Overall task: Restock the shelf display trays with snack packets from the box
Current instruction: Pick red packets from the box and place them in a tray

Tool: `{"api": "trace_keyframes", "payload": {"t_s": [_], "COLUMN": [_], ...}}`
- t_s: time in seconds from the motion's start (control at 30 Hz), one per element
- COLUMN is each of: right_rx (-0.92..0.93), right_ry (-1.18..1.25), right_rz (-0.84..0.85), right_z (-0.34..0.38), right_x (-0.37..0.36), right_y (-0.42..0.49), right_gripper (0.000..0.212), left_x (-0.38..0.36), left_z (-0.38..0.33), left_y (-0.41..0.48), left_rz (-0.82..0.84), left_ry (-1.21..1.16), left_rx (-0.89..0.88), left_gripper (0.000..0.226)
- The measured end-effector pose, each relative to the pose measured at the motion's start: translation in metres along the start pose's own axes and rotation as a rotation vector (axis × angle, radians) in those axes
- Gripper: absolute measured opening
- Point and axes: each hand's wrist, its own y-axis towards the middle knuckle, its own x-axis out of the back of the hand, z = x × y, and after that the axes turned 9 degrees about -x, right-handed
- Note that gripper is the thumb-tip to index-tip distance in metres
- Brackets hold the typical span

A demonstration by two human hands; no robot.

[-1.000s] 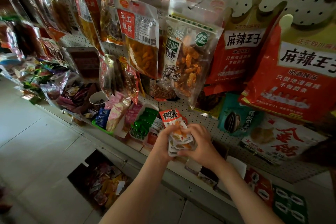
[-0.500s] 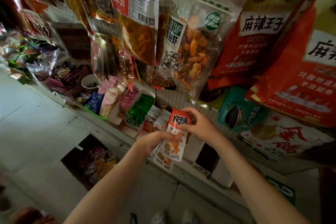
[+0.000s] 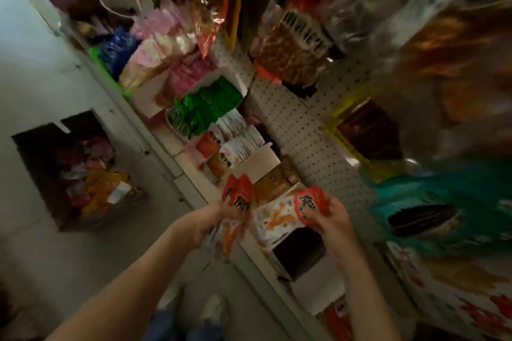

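My left hand (image 3: 213,220) grips a small stack of red-and-white snack packets (image 3: 237,196) near the shelf's front edge. To its right, my right hand (image 3: 331,219) holds one more red-and-white packet (image 3: 279,217) by its red top, over an open display tray (image 3: 297,253) whose inside is dark. Further left along the shelf stand trays of white packets (image 3: 238,141), green packets (image 3: 205,105) and pink packets (image 3: 188,77). The cardboard box (image 3: 83,166) with mixed snack packets sits on the floor at the left. The picture is motion-blurred.
Large snack bags hang from the pegboard (image 3: 293,116) above the shelf, among them a teal sunflower-seed bag (image 3: 424,216) at the right. A paper cup (image 3: 119,0) stands far back on the shelf. My shoes (image 3: 213,310) show on the grey floor below.
My head has tilted down, so the view now looks onto the shelf trays. My hands have parted: the right pulled one packet off the stack to the right, over the dark tray.
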Motion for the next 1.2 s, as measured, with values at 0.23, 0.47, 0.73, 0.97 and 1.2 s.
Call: {"api": "trace_keyframes", "payload": {"t_s": [0.23, 0.47, 0.73, 0.97, 1.2], "right_rx": [0.107, 0.131, 0.239, 0.291, 0.065], "right_ry": [-0.418, -0.646, -1.019, -1.026, -0.342], "right_rz": [-0.283, -0.336, -0.649, -0.709, 0.247], "right_z": [-0.05, -0.103, -0.113, -0.111, -0.084], "right_x": [-0.009, -0.018, -0.009, -0.014, -0.036], "right_y": [0.102, 0.167, 0.191, 0.173, 0.135], "right_gripper": [0.025, 0.019, 0.026, 0.059, 0.07], "left_x": [0.038, 0.048, 0.044, 0.033, 0.022], "left_z": [0.038, 0.062, 0.091, 0.093, 0.085], "left_y": [0.062, 0.109, 0.131, 0.138, 0.141], "left_rz": [-0.109, -0.035, -0.049, -0.075, 0.052], "left_ry": [-0.012, -0.187, -0.162, -0.052, -0.055], "left_rx": [-0.096, -0.108, -0.068, -0.088, -0.051], "left_gripper": [0.025, 0.031, 0.046, 0.047, 0.016]}}
